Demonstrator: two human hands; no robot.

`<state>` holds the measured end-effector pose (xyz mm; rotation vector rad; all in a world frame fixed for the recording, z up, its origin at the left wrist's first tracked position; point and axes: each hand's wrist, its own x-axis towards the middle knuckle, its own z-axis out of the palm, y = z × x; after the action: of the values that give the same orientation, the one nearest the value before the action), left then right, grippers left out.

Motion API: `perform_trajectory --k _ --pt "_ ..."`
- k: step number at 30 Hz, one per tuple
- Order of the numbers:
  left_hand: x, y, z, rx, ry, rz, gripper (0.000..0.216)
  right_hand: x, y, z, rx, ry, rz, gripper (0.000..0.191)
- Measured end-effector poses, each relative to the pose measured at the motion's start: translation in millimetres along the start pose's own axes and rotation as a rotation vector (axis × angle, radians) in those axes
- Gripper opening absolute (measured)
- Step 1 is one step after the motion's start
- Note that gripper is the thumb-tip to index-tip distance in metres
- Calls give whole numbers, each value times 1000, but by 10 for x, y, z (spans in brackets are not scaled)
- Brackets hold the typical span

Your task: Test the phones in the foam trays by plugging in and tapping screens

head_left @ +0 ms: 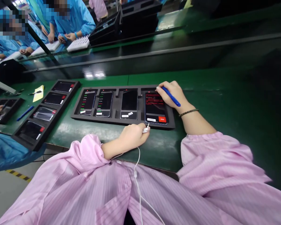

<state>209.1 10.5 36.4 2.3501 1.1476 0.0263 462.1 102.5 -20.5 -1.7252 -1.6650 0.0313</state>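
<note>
While four dark-screened rectangular phones (pixel 129 101) fill one black tray (pixel 103 120), your left fingers (pixel 141 126) grip one white plug (pixel 145 129), right fingers (pixel 163 84) one blue pen (pixel 170 96).

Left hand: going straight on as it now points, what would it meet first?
Probably the bottom edge of the rightmost dark-screened phone, where the white cable connector in the left hand points. Depth is unclear: the dark grey tray's near rim might come first.
</note>
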Motion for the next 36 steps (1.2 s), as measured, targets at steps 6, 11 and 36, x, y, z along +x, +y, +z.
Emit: perform_trajectory --k 6,11,36 --pt "65 70 -4 44 -25 -49 30 -18 39 -42 -31 -83 -71 38" --pt "105 157 -28 102 -54 -93 29 -64 11 -32 -30 -108 -48 34" --pt "132 245 -4 87 -117 -140 34 -246 -126 -79 -11 -109 49 22"
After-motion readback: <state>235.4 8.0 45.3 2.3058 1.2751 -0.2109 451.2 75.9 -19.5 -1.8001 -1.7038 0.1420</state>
